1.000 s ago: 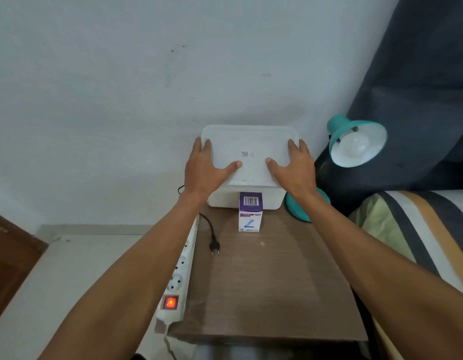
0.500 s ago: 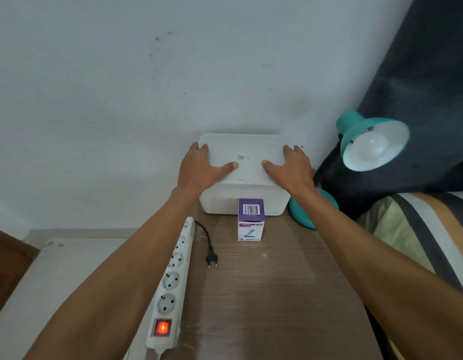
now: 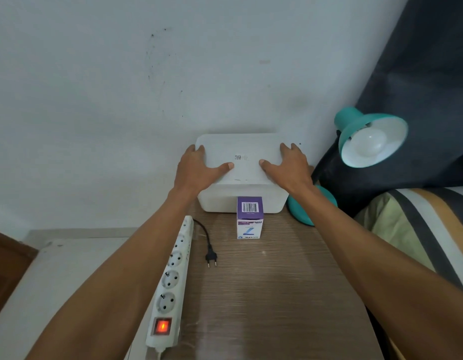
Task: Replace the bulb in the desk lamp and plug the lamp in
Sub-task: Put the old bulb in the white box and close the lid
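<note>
Both hands flat on lid of white plastic box (image 3: 242,196) at far end of tabletop (image 3: 277,294), box backed against wall (image 3: 121,100). Left hand (image 3: 197,168) on lid's left part, fingers spread, thumb pointing inward toward small QR label at lid's centre. Right hand (image 3: 286,166) mirrored on lid's right part, fingers spread too, thumb aimed inward. Nothing pinched or gripped by either; palms just pressed on lid.

Small bulb carton (image 3: 249,216), purple top w/ barcode, white front w/ blue mark, upright on tabletop just in front of box, touching or nearly touching box's front wall; can't tell which.

Teal desk lamp (image 3: 355,126) to right of box: round base (image 3: 321,203) on tabletop's far right corner, partly hidden behind right forearm; shade tilted toward camera, white bulb (image 3: 369,142) seated inside. Bulb unlit.

Lamp's black plug (image 3: 210,257) lying loose on tabletop left of carton, prongs toward camera, cord curving back toward box. Not in any socket.

White power strip (image 3: 170,284) along tabletop's left edge, near end hanging a bit over edge, red switch (image 3: 162,326) glowing at near end, sockets in view empty. Plug near strip but apart.

Dark pillow (image 3: 420,87) behind lamp, striped bedding (image 3: 420,229) on right. Pale floor (image 3: 56,268) on left, below tabletop.
</note>
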